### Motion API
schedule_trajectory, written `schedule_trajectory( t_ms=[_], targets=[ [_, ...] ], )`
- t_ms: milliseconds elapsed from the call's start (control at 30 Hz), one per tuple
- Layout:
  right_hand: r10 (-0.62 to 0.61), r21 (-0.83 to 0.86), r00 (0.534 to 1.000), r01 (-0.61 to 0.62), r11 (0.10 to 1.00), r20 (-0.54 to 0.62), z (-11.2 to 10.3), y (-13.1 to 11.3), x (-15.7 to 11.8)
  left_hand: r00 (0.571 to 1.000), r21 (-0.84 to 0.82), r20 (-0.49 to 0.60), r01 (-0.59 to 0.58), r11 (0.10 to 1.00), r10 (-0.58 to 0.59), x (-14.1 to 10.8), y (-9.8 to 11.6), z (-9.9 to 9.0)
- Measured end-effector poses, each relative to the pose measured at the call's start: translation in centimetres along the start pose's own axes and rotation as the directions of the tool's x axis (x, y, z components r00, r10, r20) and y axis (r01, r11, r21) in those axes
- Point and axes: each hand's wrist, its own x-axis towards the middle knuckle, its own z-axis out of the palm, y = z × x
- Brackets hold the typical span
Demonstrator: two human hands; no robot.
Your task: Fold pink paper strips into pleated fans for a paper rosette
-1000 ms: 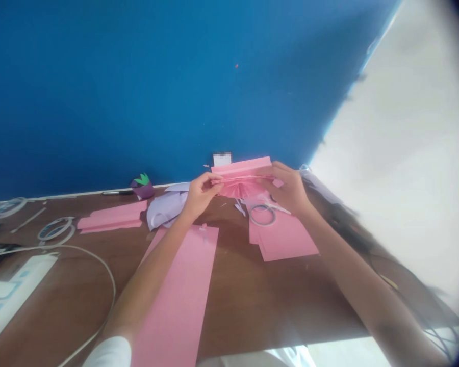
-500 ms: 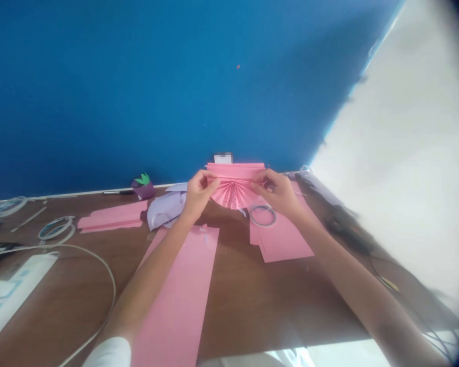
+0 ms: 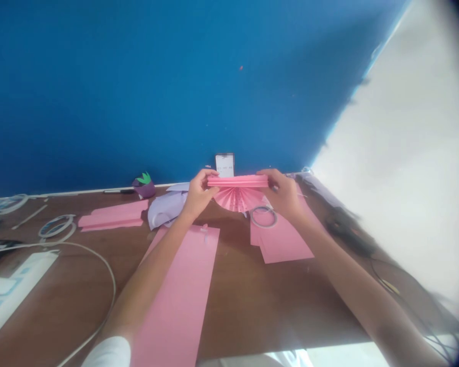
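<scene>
Both hands up at the far edge of the bench: left hand (image 3: 197, 196) pinches the left end of the pink pleated paper fan (image 3: 237, 192), right hand (image 3: 285, 193) pinches the right end, pleats hanging in a half circle between them, just off the wood. Tape ring (image 3: 263, 216) lies just beneath the right hand on pink sheets (image 3: 283, 242). Long pink strip (image 3: 179, 290) runs under the left forearm. Lilac paper (image 3: 164, 209) sits beside the left hand.

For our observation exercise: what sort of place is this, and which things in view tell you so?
Probably a craft desk in a room corner: pink paper strips, tape rolls and a pleated pink paper fan held by both hands over a brown table against a blue wall.
</scene>
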Motion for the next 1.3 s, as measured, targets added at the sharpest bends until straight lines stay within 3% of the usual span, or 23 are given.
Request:
schedule_trajectory(
  t_ms=[167, 367, 533, 733, 1000, 1167, 1300],
  targets=[
    [0.017, 0.017, 1.0, -0.017, 1.0, 0.017, -0.1, 0.2, 0.1, 1.0, -0.057, 0.01, -0.006, 0.998, 0.007, -0.1, 0.2, -0.1],
    [0.091, 0.125, 0.996, -0.089, 0.988, -0.009, 0.3, 0.0, 0.2, 0.988, -0.155, 0.134, 0.102, 0.983, -0.081, -0.4, 0.3, 0.2],
    [0.123, 0.19, 0.99, -0.133, 0.973, 0.066, 0.4, -0.5, 0.1, 0.994, -0.139, 0.015, 0.106, 0.985, -0.105, -0.4, -0.7, 0.7],
    [0.019, 0.039, 0.995, -0.023, 0.999, 0.102, 0.2, -0.6, -0.1, 0.99, -0.105, -0.071, 0.112, 0.988, -0.12, -0.4, -1.2, 0.5],
    [-0.01, -0.025, 0.993, 0.013, 1.0, 0.122, 0.4, -0.5, -0.2, 0.996, -0.056, -0.08, 0.042, 0.998, -0.046, -0.2, -0.3, 0.6],
    [-0.001, -0.007, 0.988, 0.002, 1.0, 0.155, 0.3, -0.5, -0.2, 0.99, -0.041, -0.14, 0.026, 0.999, -0.032, 0.1, -0.2, 0.5],
    [0.009, 0.073, 0.992, -0.019, 0.997, 0.128, 0.4, -0.8, -0.3, 0.994, -0.064, -0.107, 0.028, 0.998, -0.034, 0.1, -0.4, 0.3]
  ],
)
